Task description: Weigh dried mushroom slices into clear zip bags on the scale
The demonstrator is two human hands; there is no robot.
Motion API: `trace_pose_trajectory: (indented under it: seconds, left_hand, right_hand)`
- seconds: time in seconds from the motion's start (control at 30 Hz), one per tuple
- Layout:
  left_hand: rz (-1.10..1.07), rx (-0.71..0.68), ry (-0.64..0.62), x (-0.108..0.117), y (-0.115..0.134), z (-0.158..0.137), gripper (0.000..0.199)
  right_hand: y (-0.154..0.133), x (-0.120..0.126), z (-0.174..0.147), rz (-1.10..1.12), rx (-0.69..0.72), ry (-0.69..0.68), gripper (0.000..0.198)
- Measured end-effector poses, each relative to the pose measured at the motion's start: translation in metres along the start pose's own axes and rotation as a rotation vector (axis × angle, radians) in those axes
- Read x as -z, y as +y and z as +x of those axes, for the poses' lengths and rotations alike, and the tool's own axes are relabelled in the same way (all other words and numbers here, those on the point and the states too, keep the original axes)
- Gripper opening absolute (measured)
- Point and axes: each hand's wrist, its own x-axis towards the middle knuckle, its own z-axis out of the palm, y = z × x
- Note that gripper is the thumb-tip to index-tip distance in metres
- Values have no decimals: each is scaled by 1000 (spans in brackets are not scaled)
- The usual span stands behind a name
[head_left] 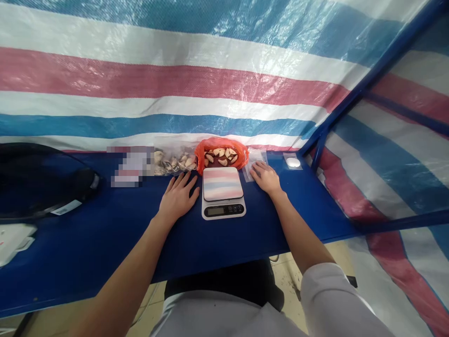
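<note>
Digital kitchen scale (223, 184) at frame centre, orange plastic bag (220, 142) of pale cut pieces just above. Left hand (178, 197) palm-down left of centre, fingers spread; right hand (268, 179), fingers extended, over clear plastic bag (258, 155), right of centre.

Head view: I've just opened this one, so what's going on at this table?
A person's left hand rests palm down on the blue table, fingers spread, left of a white scale. The right hand lies over a clear plastic bag on the scale's other side. Behind the scale, an open orange bag shows pale cut pieces; left of it lies a clear bag of similar-looking pieces. Neither hand is lifting anything.
</note>
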Motion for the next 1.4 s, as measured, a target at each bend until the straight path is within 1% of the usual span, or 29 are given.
trace_pose_trajectory:
  seconds: [0.1,0.23,0.37,0.57,0.67,0.73,0.83,0.9,0.93,1.0,1.1,1.17,1.23,1.3,1.4]
  left_hand:
    - [8,5,-11,1,1,0,53]
    - [-1,3,-15,1,1,0,52]
    - [-35,11,-10,1,1,0,51]
    - [-129,34,29,-2,-4,3,50]
    - [-176,38,57,-2,-5,3,49]
    - [-217,44,89,0,-5,2,48]
    - [-294,64,143,7,-2,2,45]
    - [-367,69,173,14,2,2,44]
    - [-415,64,184,17,5,4,44]
    - [-526,51,199,23,11,7,44]
    - [-704,76,198,30,24,18,44]
    - [-817,117,178,33,33,27,46]
    - [-923,132,115,33,40,36,49]
    - [-1040,124,47,31,43,46,52]
    - [-1252,177,-26,27,43,54,55]
  right_hand:
    - [-1,-3,-3,-19,-13,50,29]
    - [-2,-1,-5,-20,-37,79,25]
    - [-4,4,-6,4,-45,113,27]
    - [-7,12,-11,75,-135,137,29]
    - [-6,19,-16,193,-165,163,28]
    - [-4,25,-22,309,-184,184,28]
    - [-4,36,-33,547,-215,223,32]
    - [-9,45,-40,751,-247,219,39]
    - [-13,49,-43,860,-267,210,41]
    - [-23,58,-46,1046,-288,139,41]
    - [-43,67,-44,1231,-248,44,34]
    - [-55,69,-40,1308,-183,-25,29]
    - [-65,69,-34,1360,-118,-101,27]
    - [-74,67,-29,1409,-60,-170,27]
    - [-85,63,-23,1467,-31,-230,32]
